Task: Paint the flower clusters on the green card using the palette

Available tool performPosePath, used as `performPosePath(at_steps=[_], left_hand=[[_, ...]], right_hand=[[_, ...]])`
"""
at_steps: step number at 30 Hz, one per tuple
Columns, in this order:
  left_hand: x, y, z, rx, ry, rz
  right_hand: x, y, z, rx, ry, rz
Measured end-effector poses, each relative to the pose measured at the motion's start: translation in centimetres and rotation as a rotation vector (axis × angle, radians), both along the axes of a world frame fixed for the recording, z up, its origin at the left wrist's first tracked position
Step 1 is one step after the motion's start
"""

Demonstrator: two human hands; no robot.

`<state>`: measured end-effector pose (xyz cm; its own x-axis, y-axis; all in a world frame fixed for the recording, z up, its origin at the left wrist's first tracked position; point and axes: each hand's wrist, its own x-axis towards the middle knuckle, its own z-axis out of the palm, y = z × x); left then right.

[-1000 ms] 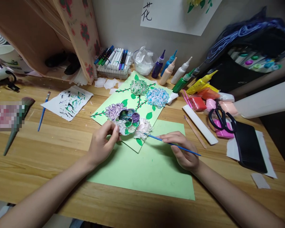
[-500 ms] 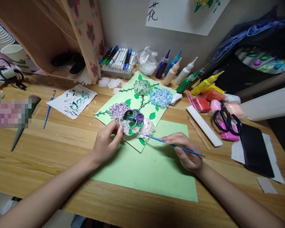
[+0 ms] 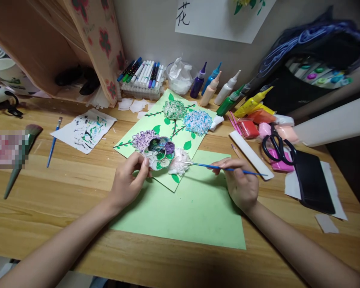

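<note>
Pinched in my left hand (image 3: 131, 176) is the near edge of a flower-shaped paint palette (image 3: 159, 154), its wells smeared with green, purple and dark paint. My right hand (image 3: 241, 182) is closed on the shaft of a thin blue paintbrush (image 3: 211, 166), tip pointing left. That tip lies over or against a whitish-pink crumpled paper flower (image 3: 180, 161); I cannot tell whether it touches. Beneath is a light green card (image 3: 132, 130) with painted leaves and stems, carrying purple, green and blue textured flowers (image 3: 198, 122). A plain green sheet (image 3: 186, 216) lies under the card.
Paint bottles (image 3: 211, 89) stand along the back beside a bowl of tissue (image 3: 181, 76) and markers (image 3: 144, 74). On the right are black scissors (image 3: 277, 150), clay packets (image 3: 248, 128) and a black flat object (image 3: 315, 182). A paint-smeared paper (image 3: 85, 130) and another brush (image 3: 52, 146) lie left.
The brush in my right hand has risen from beside the palette's lower edge to the whitish-pink flower and lies more level. The whole view has shifted slightly. My left hand keeps the palette.
</note>
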<state>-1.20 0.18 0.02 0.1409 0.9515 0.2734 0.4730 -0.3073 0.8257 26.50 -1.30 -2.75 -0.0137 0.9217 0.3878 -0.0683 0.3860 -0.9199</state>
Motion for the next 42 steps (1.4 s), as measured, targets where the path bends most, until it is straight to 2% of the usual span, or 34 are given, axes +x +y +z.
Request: performPosePath(at_steps=[4, 8, 17, 28, 37, 42], left_hand=[[-0.6, 0.3, -0.2, -0.02, -0.03, 0.056], [-1.0, 0.5, -0.5, -0.043, -0.063, 0.108], [-1.0, 0.5, -0.1, -0.062, -0.052, 0.1], [-1.0, 0.4, 0.0, -0.069, -0.067, 0.102], [-1.1, 0.7, -0.7, 0.013, -0.085, 0.112], [-1.1, 0.7, -0.7, 0.003, -0.095, 0.111]], right_hand=[[0.3, 1.4, 0.1, -0.142, 0.197, -0.201], [0.9, 2.4, -0.1, -0.197, 0.232, -0.296], [0.5, 1.8, 0.1, -0.28, 0.167, -0.247], [0.5, 1.6, 0.2, -0.286, 0.184, -0.179], [0.5, 1.7, 0.4, -0.305, 0.195, -0.206], [0.6, 1.8, 0.4, -0.322, 0.218, -0.237]])
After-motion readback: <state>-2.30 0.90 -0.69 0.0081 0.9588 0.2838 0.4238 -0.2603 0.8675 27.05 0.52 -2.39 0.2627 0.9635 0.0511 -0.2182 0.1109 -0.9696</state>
